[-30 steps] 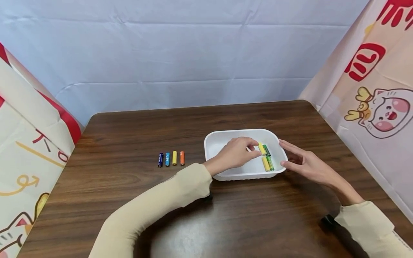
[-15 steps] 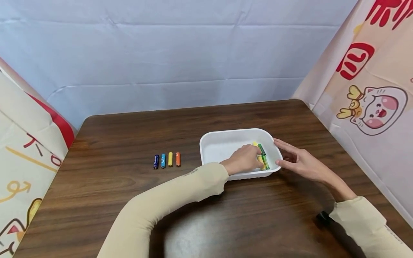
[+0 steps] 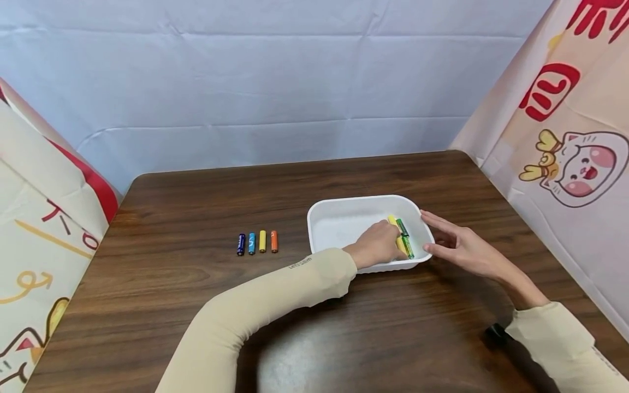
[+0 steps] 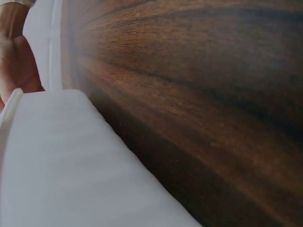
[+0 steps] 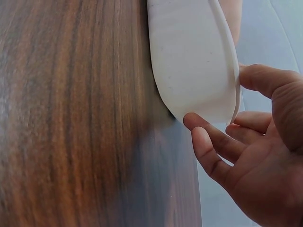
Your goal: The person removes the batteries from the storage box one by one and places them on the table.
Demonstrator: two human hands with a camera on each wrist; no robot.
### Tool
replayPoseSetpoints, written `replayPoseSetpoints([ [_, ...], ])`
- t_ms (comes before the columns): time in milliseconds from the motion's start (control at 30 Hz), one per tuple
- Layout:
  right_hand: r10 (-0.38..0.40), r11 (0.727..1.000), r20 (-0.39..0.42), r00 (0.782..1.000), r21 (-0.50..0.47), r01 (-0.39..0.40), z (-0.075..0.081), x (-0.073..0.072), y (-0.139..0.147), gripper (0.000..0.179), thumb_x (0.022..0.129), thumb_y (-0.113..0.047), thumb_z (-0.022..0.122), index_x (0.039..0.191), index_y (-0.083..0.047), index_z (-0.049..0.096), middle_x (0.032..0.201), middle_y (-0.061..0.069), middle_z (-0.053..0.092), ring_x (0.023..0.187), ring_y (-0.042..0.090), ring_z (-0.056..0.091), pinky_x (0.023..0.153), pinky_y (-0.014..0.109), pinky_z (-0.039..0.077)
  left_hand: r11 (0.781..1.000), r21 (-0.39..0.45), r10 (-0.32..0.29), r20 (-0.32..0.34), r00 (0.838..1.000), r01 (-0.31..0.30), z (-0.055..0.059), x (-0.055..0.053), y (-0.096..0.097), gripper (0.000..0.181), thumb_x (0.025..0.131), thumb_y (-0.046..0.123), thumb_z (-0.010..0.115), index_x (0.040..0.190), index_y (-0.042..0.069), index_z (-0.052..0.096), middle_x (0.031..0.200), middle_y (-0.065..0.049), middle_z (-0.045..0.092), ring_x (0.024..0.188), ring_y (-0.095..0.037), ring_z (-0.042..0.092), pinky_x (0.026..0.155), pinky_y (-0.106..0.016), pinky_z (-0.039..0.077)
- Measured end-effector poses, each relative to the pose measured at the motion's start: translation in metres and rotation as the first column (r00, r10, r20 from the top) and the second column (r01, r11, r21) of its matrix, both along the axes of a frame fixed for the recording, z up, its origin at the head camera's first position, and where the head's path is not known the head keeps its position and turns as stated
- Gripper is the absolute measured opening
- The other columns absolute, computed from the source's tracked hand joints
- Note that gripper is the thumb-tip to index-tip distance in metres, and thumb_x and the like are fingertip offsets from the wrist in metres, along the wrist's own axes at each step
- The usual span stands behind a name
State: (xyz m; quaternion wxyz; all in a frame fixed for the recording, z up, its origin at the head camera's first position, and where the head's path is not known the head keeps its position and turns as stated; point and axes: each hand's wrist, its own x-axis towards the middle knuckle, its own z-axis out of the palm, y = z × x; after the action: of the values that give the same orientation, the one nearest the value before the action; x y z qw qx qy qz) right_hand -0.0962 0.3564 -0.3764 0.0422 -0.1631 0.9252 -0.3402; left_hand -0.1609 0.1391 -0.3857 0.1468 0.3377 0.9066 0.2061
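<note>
Yellow batteries and green batteries lying side by side in right end of white tray. Left hand down inside, right beside them; fingertips hidden, can't tell whether gripping. Right hand at tray's right end, fingers spread apart, touching it from outside. Left of tray, on wood-grain tabletop: four-battery row, dark blue, light blue, yellow, orange.

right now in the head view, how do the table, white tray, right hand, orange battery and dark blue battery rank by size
1. Table
2. White tray
3. Right hand
4. Orange battery and dark blue battery: they look about alike, so I leave these two unranked.
</note>
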Motion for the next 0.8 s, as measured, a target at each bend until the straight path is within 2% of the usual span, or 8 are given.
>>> replayPoseSetpoints([
  [133,-0.005,1.0,-0.006,1.0,-0.001,0.005,-0.0008,0.0009,0.0003,0.072,0.1,-0.021,0.072,0.161,-0.008,0.036,0.164,0.019,0.033,0.112,0.002,0.054,0.081,0.017,0.047,1.0,-0.009,0.005,-0.018,1.0,-0.005,-0.0024,-0.0001,0.0013,0.031,0.09,0.036,0.082,0.105,0.01,0.074,0.085,0.006,0.058,0.082,-0.008,0.051,0.065,-0.017,0.04],
  [200,-0.01,1.0,-0.004,1.0,0.0,0.01,-0.0009,0.0013,0.0001,0.072,0.1,-0.021,0.071,0.161,-0.008,0.035,0.164,0.019,0.033,0.117,0.008,0.055,0.082,0.015,0.047,1.0,-0.012,0.005,-0.028,1.0,-0.006,-0.0035,0.0001,0.0016,0.035,0.09,0.037,0.082,0.109,0.01,0.074,0.087,0.005,0.058,0.083,-0.008,0.051,0.066,-0.017,0.04],
  [333,-0.012,1.0,0.008,1.0,-0.006,0.012,-0.0009,0.0017,-0.0004,0.073,0.1,-0.021,0.071,0.162,-0.007,0.034,0.164,0.02,0.032,0.122,0.03,0.057,0.083,0.014,0.047,1.0,-0.014,0.002,-0.044,0.999,-0.002,-0.0047,0.0002,0.0023,0.036,0.089,0.038,0.083,0.11,0.01,0.074,0.089,0.005,0.058,0.084,-0.008,0.051,0.067,-0.017,0.04],
  [400,-0.01,1.0,0.01,1.0,-0.011,0.01,-0.001,0.0017,-0.0005,0.073,0.1,-0.021,0.071,0.161,-0.007,0.034,0.164,0.02,0.032,0.122,0.034,0.057,0.082,0.014,0.047,1.0,-0.015,0.001,-0.052,0.999,-0.002,-0.0052,0.0003,0.0023,0.035,0.089,0.038,0.083,0.109,0.01,0.074,0.088,0.005,0.058,0.083,-0.008,0.051,0.066,-0.017,0.041],
  [567,-0.009,1.0,-0.001,1.0,-0.013,0.009,-0.0014,0.0011,-0.0009,0.072,0.1,-0.02,0.071,0.161,-0.008,0.035,0.164,0.019,0.033,0.118,0.011,0.057,0.082,0.015,0.047,1.0,-0.027,0.001,-0.083,0.997,-0.003,-0.0062,-0.0003,0.0019,0.03,0.088,0.037,0.083,0.101,0.011,0.073,0.087,0.004,0.056,0.08,-0.008,0.051,0.063,-0.018,0.041],
  [633,-0.008,1.0,-0.003,1.0,-0.014,0.008,-0.0011,0.0009,-0.0013,0.072,0.1,-0.02,0.072,0.161,-0.008,0.036,0.164,0.019,0.033,0.118,0.01,0.056,0.082,0.014,0.047,0.999,-0.034,0.0,-0.092,0.996,-0.003,-0.0064,-0.0008,0.0017,0.027,0.088,0.036,0.083,0.096,0.012,0.073,0.086,0.004,0.055,0.078,-0.008,0.051,0.061,-0.018,0.04],
  [700,-0.006,1.0,-0.004,1.0,-0.015,0.006,-0.0006,0.0009,-0.0017,0.072,0.1,-0.02,0.071,0.161,-0.008,0.036,0.164,0.019,0.033,0.123,0.017,0.056,0.083,0.012,0.046,1.0,-0.03,0.003,-0.085,0.996,-0.005,-0.006,-0.0012,0.0015,0.025,0.089,0.035,0.082,0.09,0.012,0.072,0.085,0.003,0.055,0.076,-0.009,0.051,0.06,-0.019,0.04],
  [800,-0.001,1.0,-0.002,1.0,-0.016,0.001,0.0006,0.0009,-0.002,0.072,0.1,-0.02,0.071,0.161,-0.007,0.035,0.164,0.02,0.032,0.127,0.035,0.054,0.084,0.01,0.045,1.0,-0.021,0.014,-0.07,0.997,-0.015,-0.0045,-0.0014,0.0015,0.026,0.089,0.035,0.081,0.081,0.013,0.069,0.082,0.003,0.056,0.072,-0.009,0.052,0.058,-0.019,0.041],
])
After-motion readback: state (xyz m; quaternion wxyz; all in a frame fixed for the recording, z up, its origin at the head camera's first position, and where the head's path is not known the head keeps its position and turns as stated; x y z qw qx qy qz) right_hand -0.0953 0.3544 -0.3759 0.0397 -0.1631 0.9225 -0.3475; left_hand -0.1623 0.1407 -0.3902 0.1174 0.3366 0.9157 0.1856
